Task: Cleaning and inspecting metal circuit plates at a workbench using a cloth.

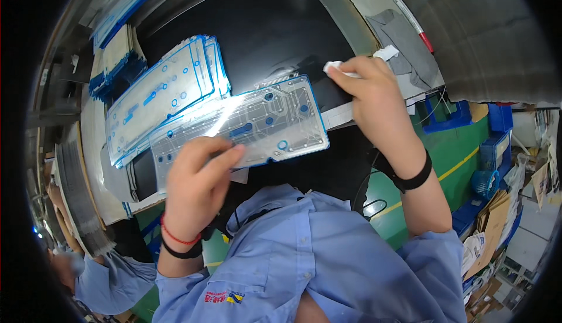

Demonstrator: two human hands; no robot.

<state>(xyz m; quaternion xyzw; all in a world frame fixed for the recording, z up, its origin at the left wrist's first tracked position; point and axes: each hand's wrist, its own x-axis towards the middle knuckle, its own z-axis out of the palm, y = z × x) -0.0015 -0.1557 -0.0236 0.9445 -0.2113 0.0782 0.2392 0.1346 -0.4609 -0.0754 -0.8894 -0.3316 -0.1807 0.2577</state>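
Observation:
A clear plastic circuit membrane (252, 121) with silver traces, blue spots and a blue edge lies slanted across the table's near edge, shining with glare. My left hand (202, 174) is at its near edge, fingers curled and closed on it, slightly blurred; the grip underneath is hidden. Off the membrane's far right corner, my right hand (372, 83) pinches a small wad of white cloth or tissue (333, 67) between thumb and fingers, apart from the membrane. To the left, a stack of similar blue-edged membranes (158, 89) lies partly under it.
More blue-edged sheets (117, 65) are piled at the far left. A grey cloth (401, 45) and a red-capped marker (413, 23) lie on the right ledge. A co-worker's blue sleeve (114, 282) shows at lower left. A blue basket (485, 184) and cardboard stand at right.

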